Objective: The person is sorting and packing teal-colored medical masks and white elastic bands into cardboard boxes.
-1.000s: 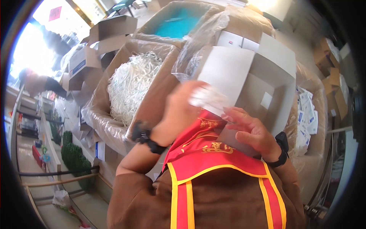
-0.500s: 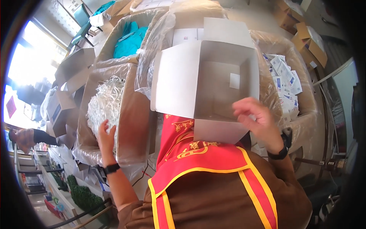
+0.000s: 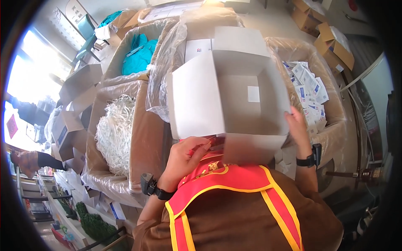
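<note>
An open cardboard box, white outside and grey-brown inside, stands in front of my body with its flaps spread and a white label on its inside bottom. My right hand is closed on the box's right side, fingers at the edge. My left hand is closed beside the near left corner, just below the left flap. Its fingers are bent together over my red apron, and what they hold, if anything, I cannot make out.
Plastic-lined cartons surround the box: white paper shreds at left, teal cloth-like items at far left, white printed packets at right. Another person's hand shows at the left rim. More cartons stand at far right.
My left hand has moved right, from beside the paper shreds to the box's near left corner. My right hand has moved from over the box's near right corner onto its right side. The box has turned slightly.
</note>
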Tool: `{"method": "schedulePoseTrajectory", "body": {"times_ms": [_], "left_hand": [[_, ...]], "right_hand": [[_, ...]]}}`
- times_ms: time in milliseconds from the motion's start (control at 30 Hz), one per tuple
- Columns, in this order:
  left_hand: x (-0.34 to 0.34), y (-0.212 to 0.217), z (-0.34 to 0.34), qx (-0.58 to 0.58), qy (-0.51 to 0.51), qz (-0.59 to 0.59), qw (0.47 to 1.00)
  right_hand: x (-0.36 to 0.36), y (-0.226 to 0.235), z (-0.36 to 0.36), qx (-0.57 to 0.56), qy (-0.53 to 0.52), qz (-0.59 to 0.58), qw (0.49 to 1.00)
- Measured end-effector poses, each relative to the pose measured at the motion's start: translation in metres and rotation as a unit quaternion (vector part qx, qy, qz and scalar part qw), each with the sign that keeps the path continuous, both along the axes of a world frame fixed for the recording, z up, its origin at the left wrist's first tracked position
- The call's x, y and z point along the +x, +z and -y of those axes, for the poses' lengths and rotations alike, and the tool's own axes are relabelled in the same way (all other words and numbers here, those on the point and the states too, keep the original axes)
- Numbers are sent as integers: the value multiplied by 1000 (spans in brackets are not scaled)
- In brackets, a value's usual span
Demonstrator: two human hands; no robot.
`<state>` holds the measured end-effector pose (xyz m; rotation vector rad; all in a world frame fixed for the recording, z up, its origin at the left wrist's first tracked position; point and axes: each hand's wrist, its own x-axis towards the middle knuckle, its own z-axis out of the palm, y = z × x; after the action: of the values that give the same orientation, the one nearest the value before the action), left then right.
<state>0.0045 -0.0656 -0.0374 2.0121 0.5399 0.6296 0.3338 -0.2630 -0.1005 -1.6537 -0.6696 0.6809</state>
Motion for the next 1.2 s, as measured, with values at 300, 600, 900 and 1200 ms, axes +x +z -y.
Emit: {"method": "schedulePoseTrajectory", "body": {"times_ms": [300,600,900,1200], "left_hand": [[-28,-37,-15,-128,105,-20,986],[-47,-54,-23,-43,98,-123,987],[-135,-111,-19,-155,197,-238,938],[-315,-318,95,-207,262,-444,832]], "right_hand": [[65,54,70,72,-202,39,976],[100,69,27,72,-159,114,978],[33,49,-87,57,24,122,991],[-32,35,-115,-6,126,230,965]]}}
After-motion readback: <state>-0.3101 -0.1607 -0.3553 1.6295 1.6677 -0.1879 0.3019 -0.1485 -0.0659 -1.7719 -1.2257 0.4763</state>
